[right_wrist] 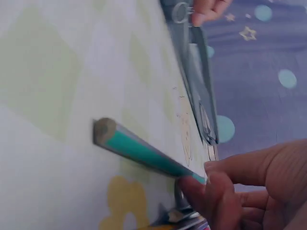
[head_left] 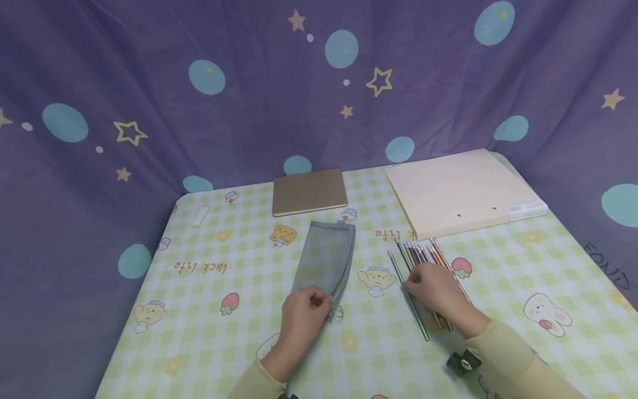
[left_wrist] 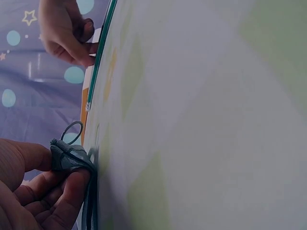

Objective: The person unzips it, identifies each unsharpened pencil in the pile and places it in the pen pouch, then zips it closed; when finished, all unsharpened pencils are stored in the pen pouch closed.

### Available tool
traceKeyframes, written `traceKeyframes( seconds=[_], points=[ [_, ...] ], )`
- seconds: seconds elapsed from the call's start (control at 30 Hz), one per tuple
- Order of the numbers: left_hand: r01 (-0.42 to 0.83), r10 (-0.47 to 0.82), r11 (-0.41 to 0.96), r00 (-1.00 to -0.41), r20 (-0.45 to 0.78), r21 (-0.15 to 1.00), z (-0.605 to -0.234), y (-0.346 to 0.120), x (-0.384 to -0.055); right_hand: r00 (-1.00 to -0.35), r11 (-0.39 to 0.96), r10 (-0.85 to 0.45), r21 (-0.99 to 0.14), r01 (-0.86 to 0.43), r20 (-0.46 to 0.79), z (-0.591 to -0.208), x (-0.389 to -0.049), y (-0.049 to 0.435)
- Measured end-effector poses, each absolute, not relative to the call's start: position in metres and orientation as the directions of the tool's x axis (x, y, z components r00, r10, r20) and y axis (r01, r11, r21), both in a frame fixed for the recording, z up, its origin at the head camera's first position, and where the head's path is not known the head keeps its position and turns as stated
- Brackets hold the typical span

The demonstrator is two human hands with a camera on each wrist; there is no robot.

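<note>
My left hand (head_left: 303, 317) pinches the near end of a grey-blue zip pouch (head_left: 321, 252), which lies flat on the tablecloth. A small ring (left_wrist: 72, 132) at the pouch's end shows in the left wrist view. My right hand (head_left: 438, 289) pinches a green pencil (head_left: 420, 320) between thumb and fingers, low over the cloth. The flat, unsharpened-looking end of the green pencil (right_wrist: 139, 149) faces the right wrist camera. Beneath and beside the right hand lies a bunch of several coloured pencils (head_left: 413, 252), partly hidden by it.
A brown notebook (head_left: 309, 193) lies at the back middle. A large cream folder (head_left: 458, 191) covers the back right, its near edge close to the pencils. The white eraser-like block (head_left: 201, 216) is at the back left. A purple curtain (head_left: 279, 122) hangs behind the checked table (head_left: 189, 316).
</note>
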State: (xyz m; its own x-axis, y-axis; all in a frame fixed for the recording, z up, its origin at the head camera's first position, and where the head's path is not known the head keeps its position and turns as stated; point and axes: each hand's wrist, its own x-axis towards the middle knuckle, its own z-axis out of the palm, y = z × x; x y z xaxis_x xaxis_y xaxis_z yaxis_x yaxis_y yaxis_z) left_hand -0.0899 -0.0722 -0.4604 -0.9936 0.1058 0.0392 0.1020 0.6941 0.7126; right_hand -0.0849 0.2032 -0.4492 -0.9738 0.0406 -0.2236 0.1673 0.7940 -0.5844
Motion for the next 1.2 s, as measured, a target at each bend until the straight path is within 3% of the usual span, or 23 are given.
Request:
traceKeyframes(
  seconds=[0.2, 0.37, 0.7, 0.93, 1.2],
  points=[
    [0.132, 0.118, 0.693, -0.991, 0.069, 0.709, -0.461, -0.073, -0.090, -0.947, 0.562, 0.053, -0.774, 0.292, -0.318, -0.450, -0.074, 0.213],
    [0.151, 0.123, 0.697, -0.988, 0.091, 0.701, -0.462, -0.073, -0.090, -0.940, 0.470, 0.087, -0.818, 0.332, -0.331, -0.451, -0.060, 0.215],
    [0.143, 0.129, 0.676, -0.989, 0.075, 0.723, -0.461, -0.074, -0.089, -0.963, 0.689, 0.132, -0.676, 0.261, -0.237, -0.452, -0.036, 0.204],
    [0.151, 0.129, 0.674, -0.988, 0.087, 0.723, -0.463, -0.074, -0.090, -0.987, 0.855, 0.097, -0.497, 0.148, -0.128, -0.454, -0.039, 0.196],
    [0.147, 0.122, 0.676, -0.989, 0.087, 0.722, -0.463, -0.074, -0.090, -0.982, 0.873, 0.091, -0.462, 0.158, -0.163, -0.453, -0.042, 0.190]
  ],
)
